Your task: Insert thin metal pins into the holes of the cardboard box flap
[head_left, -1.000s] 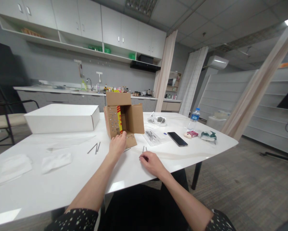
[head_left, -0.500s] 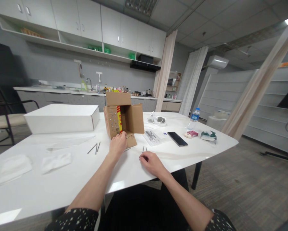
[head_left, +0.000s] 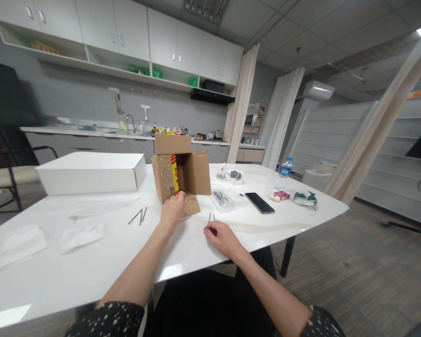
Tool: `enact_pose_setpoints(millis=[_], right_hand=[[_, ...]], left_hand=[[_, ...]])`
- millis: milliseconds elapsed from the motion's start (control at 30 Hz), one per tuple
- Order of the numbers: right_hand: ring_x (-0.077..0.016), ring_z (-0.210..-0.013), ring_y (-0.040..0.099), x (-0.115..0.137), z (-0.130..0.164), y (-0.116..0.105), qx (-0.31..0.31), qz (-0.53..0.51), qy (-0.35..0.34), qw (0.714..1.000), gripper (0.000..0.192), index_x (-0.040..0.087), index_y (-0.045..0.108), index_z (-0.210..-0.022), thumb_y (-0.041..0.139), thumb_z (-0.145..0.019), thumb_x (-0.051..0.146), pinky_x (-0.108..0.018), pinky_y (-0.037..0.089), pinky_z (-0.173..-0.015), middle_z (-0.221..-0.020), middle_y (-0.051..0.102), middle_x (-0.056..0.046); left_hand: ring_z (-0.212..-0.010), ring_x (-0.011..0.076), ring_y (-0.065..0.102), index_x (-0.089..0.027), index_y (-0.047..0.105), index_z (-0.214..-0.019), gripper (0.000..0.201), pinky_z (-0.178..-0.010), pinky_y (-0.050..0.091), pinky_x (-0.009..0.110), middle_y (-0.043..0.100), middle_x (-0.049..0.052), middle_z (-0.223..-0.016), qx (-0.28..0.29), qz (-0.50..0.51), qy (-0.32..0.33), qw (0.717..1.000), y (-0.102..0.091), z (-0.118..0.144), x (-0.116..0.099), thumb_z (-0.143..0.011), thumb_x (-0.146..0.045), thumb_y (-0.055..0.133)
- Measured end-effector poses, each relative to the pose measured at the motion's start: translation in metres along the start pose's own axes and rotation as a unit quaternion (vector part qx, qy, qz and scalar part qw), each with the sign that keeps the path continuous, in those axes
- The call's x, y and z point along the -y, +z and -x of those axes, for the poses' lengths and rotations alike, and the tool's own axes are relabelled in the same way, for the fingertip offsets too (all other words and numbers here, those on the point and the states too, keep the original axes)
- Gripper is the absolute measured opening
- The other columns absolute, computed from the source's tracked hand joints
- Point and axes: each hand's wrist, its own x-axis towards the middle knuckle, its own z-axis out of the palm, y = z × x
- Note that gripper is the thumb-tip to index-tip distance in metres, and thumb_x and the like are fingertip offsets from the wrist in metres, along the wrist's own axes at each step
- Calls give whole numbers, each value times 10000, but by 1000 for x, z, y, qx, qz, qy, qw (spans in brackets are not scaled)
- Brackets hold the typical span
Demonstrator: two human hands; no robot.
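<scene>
An open cardboard box point(head_left: 200, 173) stands on the white table, its opening facing me and its flaps spread. Rows of small metal dots cover its left flap point(head_left: 166, 175), and more line the lower flap point(head_left: 193, 205). My left hand point(head_left: 173, 209) is closed at the bottom of the box, over the lower flap; its fingertips are partly hidden, and so is anything in them. To the right, my right hand point(head_left: 221, 235) rests on the table with curled fingers, its grip hidden. Two thin metal nails point(head_left: 209, 217) lie just beyond it. Several long nails point(head_left: 141, 216) lie left of my left hand.
A long white box point(head_left: 91, 173) stands at the back left, with white tissues point(head_left: 83, 238) nearer me. Right of the cardboard box are a plastic bag of metal pieces point(head_left: 222, 200), a black phone point(head_left: 260, 202), a small red-and-white packet point(head_left: 279, 195) and a water bottle point(head_left: 284, 173).
</scene>
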Motion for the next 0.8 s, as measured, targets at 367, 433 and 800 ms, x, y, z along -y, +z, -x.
enact_pose_setpoints(millis=[367, 433, 800], right_hand=[[-148, -702, 577, 3, 0, -1, -2, -1, -2, 1000, 169, 173, 705, -827, 540, -864, 164, -242, 416, -669, -779, 679, -34], [-147, -700, 576, 3, 0, -1, -1, -1, -1, 1000, 169, 172, 705, -825, 540, -864, 164, -241, 415, -667, -778, 678, -33], [-147, -704, 577, 2, 0, 0, -3, 1, 1, 1000, 166, 174, 702, -816, 543, -859, 154, -240, 413, -674, -785, 680, -34]], left_hand=[[-1029, 238, 648, -175, 514, -1178, 321, -898, 465, 363, 682, 138, -1010, 8, -4, 8, 1000, 2, 1, -2, -929, -128, 317], [-1025, 240, 649, -177, 507, -1198, 330, -896, 465, 364, 682, 136, -1011, 4, -4, 9, 1000, 3, 1, -2, -931, -133, 317], [-1082, 242, 617, -176, 538, -1200, 348, -918, 455, 375, 671, 142, -1088, 5, -3, 26, 1000, 1, 3, -3, -923, -128, 334]])
